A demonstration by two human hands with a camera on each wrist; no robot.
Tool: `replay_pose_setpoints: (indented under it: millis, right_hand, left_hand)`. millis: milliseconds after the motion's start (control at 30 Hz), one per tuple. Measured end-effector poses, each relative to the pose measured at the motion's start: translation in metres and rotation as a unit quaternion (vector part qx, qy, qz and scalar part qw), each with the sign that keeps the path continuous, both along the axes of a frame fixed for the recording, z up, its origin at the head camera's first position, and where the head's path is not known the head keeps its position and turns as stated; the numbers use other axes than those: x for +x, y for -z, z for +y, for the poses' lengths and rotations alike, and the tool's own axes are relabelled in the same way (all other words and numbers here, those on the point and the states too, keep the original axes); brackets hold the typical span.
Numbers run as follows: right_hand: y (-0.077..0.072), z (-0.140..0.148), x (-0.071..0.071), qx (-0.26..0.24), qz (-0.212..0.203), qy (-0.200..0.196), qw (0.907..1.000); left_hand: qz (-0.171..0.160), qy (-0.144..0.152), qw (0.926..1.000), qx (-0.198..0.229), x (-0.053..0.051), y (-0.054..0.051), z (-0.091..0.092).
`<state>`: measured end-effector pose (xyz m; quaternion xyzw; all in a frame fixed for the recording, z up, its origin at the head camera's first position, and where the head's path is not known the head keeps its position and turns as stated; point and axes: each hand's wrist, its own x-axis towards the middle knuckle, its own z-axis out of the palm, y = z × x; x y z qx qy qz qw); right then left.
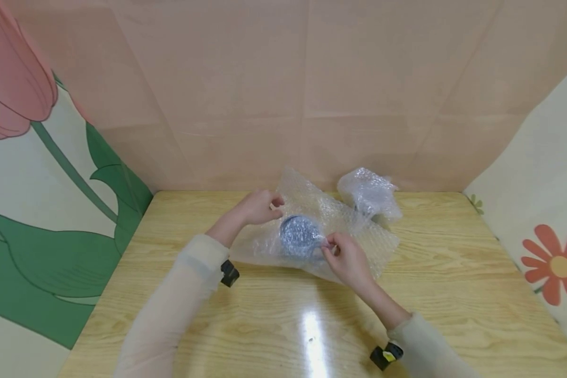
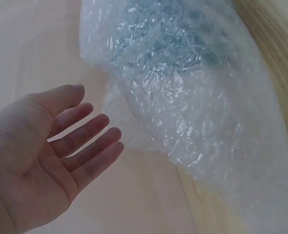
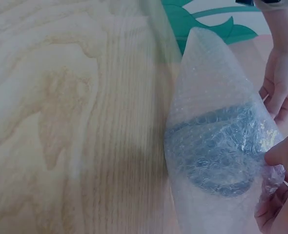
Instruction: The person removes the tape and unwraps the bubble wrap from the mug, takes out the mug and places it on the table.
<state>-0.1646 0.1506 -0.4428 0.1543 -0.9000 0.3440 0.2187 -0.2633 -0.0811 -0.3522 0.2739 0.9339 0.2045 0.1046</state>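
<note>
- Plainly, two hands work over one bench [image 1: 255, 325]: a left hand [image 1: 260, 207] and a right hand [image 1: 352, 260].
- One round blue item [image 1: 300, 236] sits near the middle of the bench, between the two hands, covered by one layer or more of a clear bubble-wrap sheet [image 1: 340, 215]; exactly what kind of item it is cannot be told through the bubbles.
- The left hand holds nothing; its fingers are relaxed and slightly bent, the thumb apart from them, just beside the sheet's edge.
- The right hand pinches a gathered bit of the sheet between thumb and fingers, close against the blue item's side.
- One second bubble-wrapped bundle [image 1: 368, 194] stands behind and to the right, near the back edge of the bench, its contents hidden.
- Two pale sleeves [image 1: 170, 304] cover the forearms, and two black wrist devices [image 1: 229, 273] show, one per arm; the right one carries a yellow patch.
- One plain pinkish backdrop [image 1: 241, 79] hangs behind the bench, with one large pink tulip [image 1: 14, 73] pictured at the left and one large red flower [image 1: 561, 266] at the right.
</note>
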Motion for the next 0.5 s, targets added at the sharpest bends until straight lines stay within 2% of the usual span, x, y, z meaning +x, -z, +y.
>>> replay_pose_setpoints:
  millis: [133,300,500]
  right_hand:
    - [0.001,0.001,0.006,0.006,0.007,-0.014,0.9999]
    - [0.005,0.003,0.012,0.018,0.03,-0.025,0.9991]
    - [0.008,0.004,0.015,0.026,0.047,-0.03,0.9981]
  left_hand:
    - [-0.029,0.004,0.9996,0.002,0.0,0.0,0.001]
    - [-0.083,0.016,0.9962,0.022,0.0,0.006,0.001]
    - [-0.113,0.041,0.9919,0.04,0.002,0.014,0.003]
